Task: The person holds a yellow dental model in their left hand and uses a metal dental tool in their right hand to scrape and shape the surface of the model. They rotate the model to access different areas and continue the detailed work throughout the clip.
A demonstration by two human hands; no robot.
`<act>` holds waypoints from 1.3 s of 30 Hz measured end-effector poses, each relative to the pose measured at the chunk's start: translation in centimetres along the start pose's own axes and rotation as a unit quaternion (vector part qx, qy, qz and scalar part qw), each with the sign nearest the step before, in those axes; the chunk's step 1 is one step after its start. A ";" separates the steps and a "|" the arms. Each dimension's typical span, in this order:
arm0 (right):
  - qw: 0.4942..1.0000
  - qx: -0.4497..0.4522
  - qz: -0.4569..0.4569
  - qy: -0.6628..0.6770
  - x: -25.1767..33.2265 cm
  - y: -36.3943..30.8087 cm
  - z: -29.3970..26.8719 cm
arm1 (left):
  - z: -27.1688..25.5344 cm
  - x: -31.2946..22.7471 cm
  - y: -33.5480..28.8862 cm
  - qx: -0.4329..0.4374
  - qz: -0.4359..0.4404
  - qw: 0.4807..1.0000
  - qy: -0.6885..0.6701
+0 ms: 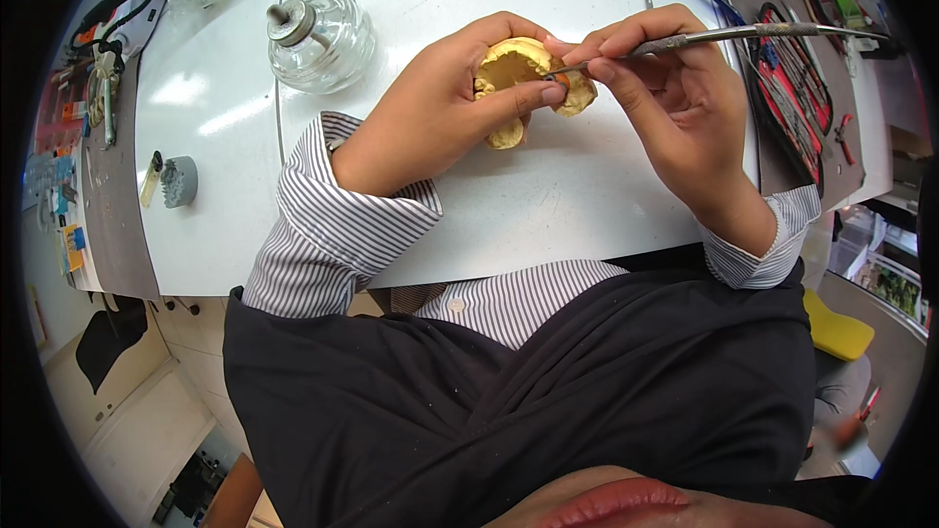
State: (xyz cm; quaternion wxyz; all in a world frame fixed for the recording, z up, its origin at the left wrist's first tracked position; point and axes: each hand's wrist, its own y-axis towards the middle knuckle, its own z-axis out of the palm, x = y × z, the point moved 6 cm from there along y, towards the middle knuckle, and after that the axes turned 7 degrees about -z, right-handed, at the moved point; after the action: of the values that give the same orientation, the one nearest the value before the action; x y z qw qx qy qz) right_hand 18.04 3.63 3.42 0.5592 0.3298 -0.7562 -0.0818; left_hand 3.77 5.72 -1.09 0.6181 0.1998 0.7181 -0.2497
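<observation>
Above the glossy white counter [548,220] — a round clear-glass burner [328,49] stands there — the left hand [440,103] grips a yellow arch-shaped dental model [520,45], the right hand [680,98] pinches a slim silver tool [743,31].

You look through the left of two side-by-side head-worn fisheye cameras, aimed steeply down past your torso [489,401] onto the white table [548,220]. The view sits close enough that your left hand [445,103] and right hand [675,103] show large beyond the table's near edge, while the lens bows its left edge outward
</observation>
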 end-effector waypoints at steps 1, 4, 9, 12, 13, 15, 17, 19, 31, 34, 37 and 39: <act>1.000 0.002 0.000 0.000 0.0 0.0 0.0 | 0.0 0.0 0.0 0.000 0.000 1.000 0.000; 1.000 -0.001 0.004 0.020 -0.1 0.0 0.0 | 0.0 -0.1 -0.1 -0.001 0.000 1.000 0.002; 1.000 0.002 0.006 0.025 -0.1 0.0 0.0 | 0.0 0.0 -0.1 -0.001 0.009 1.000 0.002; 0.999 0.004 0.006 0.037 -0.1 0.0 -0.1 | 0.1 -0.1 -0.1 0.002 0.009 1.000 0.004; 0.999 0.003 0.005 0.043 -0.2 0.0 -0.3 | 0.1 -0.1 0.0 -0.002 0.014 1.000 0.007; 0.997 -0.022 0.002 0.069 -0.3 0.2 -0.7 | 0.0 -0.1 0.1 -0.008 0.023 1.000 0.014; 0.992 -0.071 0.000 0.108 -0.3 0.5 -1.3 | -0.1 -0.4 -0.1 -0.011 0.004 1.000 0.000; 0.992 -0.108 0.014 0.072 -0.2 0.6 -2.3 | -0.2 -0.8 -0.3 -0.016 -0.018 1.000 -0.008; 0.992 -0.039 -0.122 -0.003 2.3 -0.1 -0.9 | 1.5 -1.4 -1.1 -0.026 0.020 0.986 -0.162; 0.989 -0.027 -0.141 -0.023 2.8 -0.1 -0.9 | 1.8 -1.8 -1.3 -0.031 0.039 0.985 -0.168; 0.987 -0.017 -0.156 -0.044 3.2 -0.1 -0.8 | 1.8 -2.4 -1.5 -0.044 0.058 0.986 -0.148; 0.985 -0.002 -0.163 -0.062 3.1 -0.4 -0.9 | 1.9 -2.6 -1.7 -0.059 0.093 0.989 -0.102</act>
State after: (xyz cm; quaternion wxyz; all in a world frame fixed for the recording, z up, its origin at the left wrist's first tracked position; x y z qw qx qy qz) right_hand 18.55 1.71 6.06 0.4911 0.4416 -0.7255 -0.1936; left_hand 4.71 3.27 1.47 0.7191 0.2025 0.6434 -0.1673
